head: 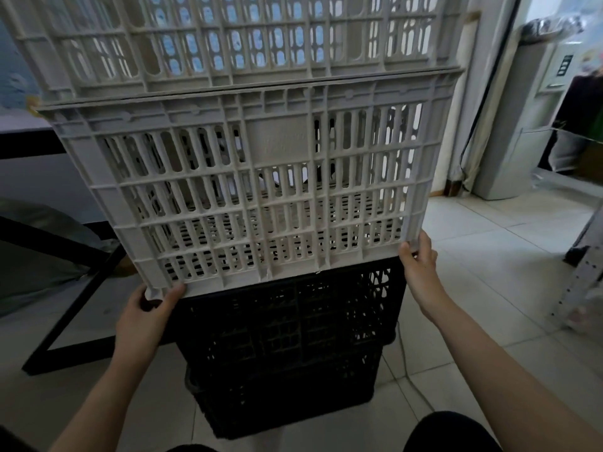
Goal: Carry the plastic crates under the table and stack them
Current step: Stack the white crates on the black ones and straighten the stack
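While both hands (153,308) (419,265) grip white crate (254,190) corners, upper crate (228,37) cropped

Upper two crates (254,177): pale grey slotted plastic, matt, slightly scuffed. Lower crates (287,347): black lattice plastic, matt and dull. Floor (483,243): light glazed tile, smooth with faint sheen; table frame (75,318): black, matt.

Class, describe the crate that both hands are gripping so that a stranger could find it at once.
Start at the tall crate stack on the tiled floor. The crate held is the lower of two pale grey slotted ones, directly on the black crates. The left hand and right hand grip its bottom corners.
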`<state>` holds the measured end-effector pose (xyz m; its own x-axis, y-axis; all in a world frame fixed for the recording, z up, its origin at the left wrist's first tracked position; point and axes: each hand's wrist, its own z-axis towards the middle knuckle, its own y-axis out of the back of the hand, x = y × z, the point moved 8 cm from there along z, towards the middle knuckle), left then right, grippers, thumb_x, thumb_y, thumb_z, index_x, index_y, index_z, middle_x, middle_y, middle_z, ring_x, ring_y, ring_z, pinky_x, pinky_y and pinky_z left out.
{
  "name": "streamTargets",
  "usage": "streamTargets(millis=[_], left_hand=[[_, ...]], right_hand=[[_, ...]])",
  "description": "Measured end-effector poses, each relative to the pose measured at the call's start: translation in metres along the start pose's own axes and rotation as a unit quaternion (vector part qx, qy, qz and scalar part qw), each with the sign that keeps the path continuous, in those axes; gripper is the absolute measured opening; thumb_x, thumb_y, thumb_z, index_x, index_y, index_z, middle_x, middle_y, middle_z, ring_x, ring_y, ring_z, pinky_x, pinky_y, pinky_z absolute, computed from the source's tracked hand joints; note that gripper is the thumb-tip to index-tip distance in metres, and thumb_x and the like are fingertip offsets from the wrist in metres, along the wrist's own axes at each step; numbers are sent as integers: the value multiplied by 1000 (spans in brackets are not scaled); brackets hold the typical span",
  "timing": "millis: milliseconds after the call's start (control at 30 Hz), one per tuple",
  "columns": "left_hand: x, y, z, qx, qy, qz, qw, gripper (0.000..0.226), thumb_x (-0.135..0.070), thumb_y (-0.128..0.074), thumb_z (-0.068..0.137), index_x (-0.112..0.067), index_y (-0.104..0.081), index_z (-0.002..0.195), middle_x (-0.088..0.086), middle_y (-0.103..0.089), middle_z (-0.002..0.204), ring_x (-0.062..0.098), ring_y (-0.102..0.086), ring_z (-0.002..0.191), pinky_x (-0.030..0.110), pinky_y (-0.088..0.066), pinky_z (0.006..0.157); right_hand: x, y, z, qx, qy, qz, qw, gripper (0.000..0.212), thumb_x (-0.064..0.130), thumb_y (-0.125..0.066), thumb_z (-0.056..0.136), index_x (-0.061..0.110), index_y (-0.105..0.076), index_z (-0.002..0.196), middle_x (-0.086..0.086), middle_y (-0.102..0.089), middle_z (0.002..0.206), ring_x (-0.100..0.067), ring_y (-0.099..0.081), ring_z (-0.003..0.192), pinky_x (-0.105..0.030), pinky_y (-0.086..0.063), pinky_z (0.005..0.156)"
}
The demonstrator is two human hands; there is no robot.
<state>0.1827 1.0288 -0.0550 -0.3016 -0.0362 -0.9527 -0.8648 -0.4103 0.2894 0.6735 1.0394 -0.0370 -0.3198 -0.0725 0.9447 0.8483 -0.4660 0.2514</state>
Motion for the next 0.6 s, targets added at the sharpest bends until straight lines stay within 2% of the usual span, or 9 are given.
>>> streamTargets(millis=[33, 100, 167, 233, 300, 333, 367, 467, 600], left_hand=[[-2, 0, -2, 9, 2, 6, 1000, 76, -67, -69, 70, -24, -56, 131, 3, -65, 124, 23, -63, 107, 37, -50, 86], [-6, 1, -4, 21, -2, 10, 1000, 70, -62, -70, 73, -25, -57, 131, 1, -65, 124, 22, -63, 107, 36, -50, 84], [-15, 0, -8, 26, -10, 6, 1000, 61, -51, -70, 79, -24, -56, 131, 0, -64, 124, 23, -62, 109, 37, -50, 85], [-18, -2, -12, 31, -13, 7, 999, 61, -50, -70, 79, -26, -55, 133, -1, -63, 126, 24, -60, 115, 39, -50, 92], [-16, 0, -14, 37, -18, 18, 999, 70, -57, -70, 75, -28, -52, 136, -1, -62, 131, 23, -58, 121, 42, -48, 101], [-15, 1, -15, 40, -19, 21, 999, 76, -62, -69, 71, -29, -50, 137, -1, -61, 133, 23, -57, 123, 44, -47, 103], [-12, 3, -15, 41, -16, 23, 999, 81, -65, -69, 68, -31, -48, 139, -1, -61, 133, 23, -57, 123, 44, -47, 104], [-12, 4, -14, 47, -25, 31, 998, 75, -50, -72, 77, -25, -45, 143, -7, -57, 134, 16, -54, 123, 40, -44, 107], [-10, 3, -12, 45, -30, 47, 997, 75, -51, -72, 74, -25, -47, 141, -5, -59, 135, 16, -54, 124, 38, -44, 107]], right_hand=[[0, 0, 0, -8, -4, -1, 1000, 44, 41, -38, 98, 34, -29, 141, -6, -37, 130, -15, -31, 114, -42, -30, 104], [1, -2, 0, -19, -13, -1, 1000, 43, 44, -40, 97, 28, -31, 137, -5, -34, 130, -16, -31, 115, -40, -30, 104], [8, 0, 2, -47, -7, -25, 999, 44, 45, -41, 97, 17, -35, 131, -8, -30, 133, -22, -32, 124, -41, -29, 108], [18, 7, 6, -93, 17, -66, 993, 48, 46, -41, 97, 5, -42, 122, -14, -34, 138, -25, -34, 130, -41, -31, 108], [27, 9, 8, -117, 32, -69, 990, 46, 47, -40, 97, 3, -47, 106, -18, -52, 118, -31, -51, 109, -40, -42, 85], [29, 9, 8, -126, 36, -70, 989, 43, 47, -40, 97, 5, -46, 100, -17, -56, 103, -32, -55, 95, -38, -41, 73], [29, 10, 8, -137, 42, -79, 986, 42, 48, -40, 97, 7, -46, 96, -16, -57, 95, -32, -55, 86, -37, -39, 68], [28, 13, 6, -160, 62, -103, 980, 44, 53, -41, 95, 9, -47, 91, -16, -59, 91, -33, -56, 84, -40, -44, 70], [28, 13, 8, -180, 68, -105, 976, 48, 55, -40, 93, 7, -46, 87, -16, -58, 86, -35, -56, 79, -43, -46, 69]])
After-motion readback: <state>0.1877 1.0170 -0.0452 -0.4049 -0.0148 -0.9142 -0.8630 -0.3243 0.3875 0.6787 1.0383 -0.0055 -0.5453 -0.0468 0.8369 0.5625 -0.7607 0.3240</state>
